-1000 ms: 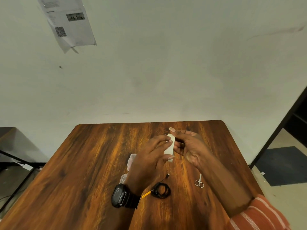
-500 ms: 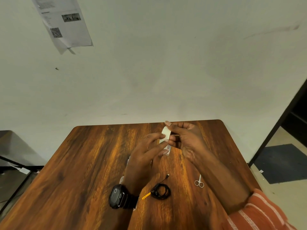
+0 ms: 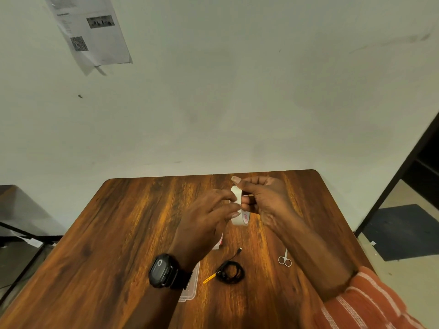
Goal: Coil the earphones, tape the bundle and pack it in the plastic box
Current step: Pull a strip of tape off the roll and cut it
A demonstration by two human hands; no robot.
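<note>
Right hand (image 3: 266,200) gripping white tape roll (image 3: 238,210) above worktop (image 3: 133,222); left hand (image 3: 206,217) fingertips pinching at roll's edge. Coiled earphones (image 3: 230,273) lying near scissors (image 3: 285,258), beside plastic box (image 3: 191,284) under left wrist.

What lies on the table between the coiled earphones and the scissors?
Nothing: in the head view only bare wood of the table separates the coiled earphones from the scissors. The earphones' plug lead runs up and away from the coil, not toward the scissors.

Pale wall (image 3: 237,103) rises beyond the hands, a printed sheet (image 3: 90,32) taped up left; wooden bench (image 3: 118,233) below, dark mat (image 3: 401,231) right.
</note>
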